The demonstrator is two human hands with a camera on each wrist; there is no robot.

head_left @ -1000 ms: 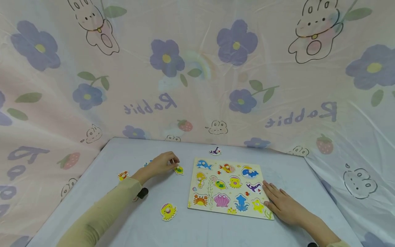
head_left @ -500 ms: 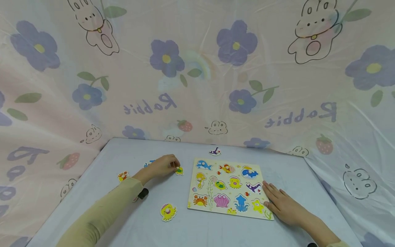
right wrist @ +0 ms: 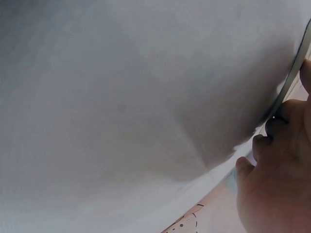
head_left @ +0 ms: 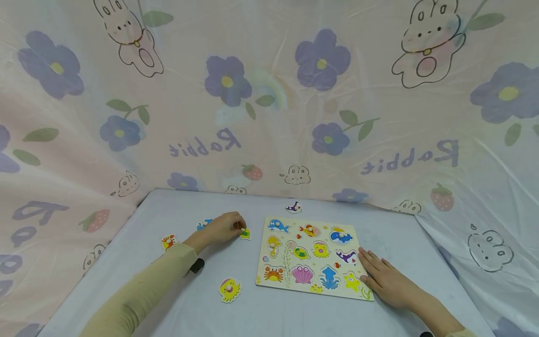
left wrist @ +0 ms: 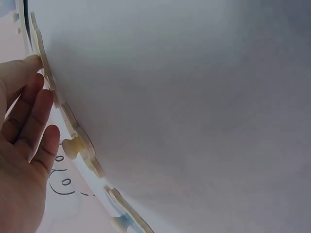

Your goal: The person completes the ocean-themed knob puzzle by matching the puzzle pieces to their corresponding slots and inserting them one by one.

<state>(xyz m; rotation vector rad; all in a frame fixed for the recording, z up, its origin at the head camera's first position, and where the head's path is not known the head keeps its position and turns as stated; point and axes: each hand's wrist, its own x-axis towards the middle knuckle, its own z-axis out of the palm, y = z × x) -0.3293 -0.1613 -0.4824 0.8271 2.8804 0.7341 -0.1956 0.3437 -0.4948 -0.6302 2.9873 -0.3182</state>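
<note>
Pinching the turtle (head_left: 246, 234) between thumb and fingertips, the left hand (head_left: 220, 228) is at work left of the board (head_left: 264, 284). Its knob is mostly hidden by the fingers; whether the turtle lies fully flat on the table (head_left: 303, 316) cannot be told. The left wrist view confirms the thumb touching the piece's edge, with the other fingers bent just beside it.

The right hand (head_left: 389, 283) is laid flat, fingers extended, tips touching the board's right edge. It grips nothing.

The board lies flat on the table. Knobbed pieces are seated in it: whale (head_left: 277, 225) at the upper left, fish (head_left: 310, 230) at the top middle, a blue-and-white animal (head_left: 341, 237) at the upper right, and seahorse (head_left: 273, 246) below the whale. Along its lower row are a shell (head_left: 302, 274), a squid (head_left: 329, 277) and a star (head_left: 351, 281).

Loose on the table: octopus (head_left: 229, 290), knob up, between the left sleeve (head_left: 145, 285) and the board; crab (head_left: 168, 242), farther left, near that sleeve; a blue piece (head_left: 205, 224), partly hidden behind the left hand; and a purple piece (head_left: 293, 207) just beyond the board's far edge.

A patterned curtain (head_left: 273, 126) hangs behind the table.
</note>
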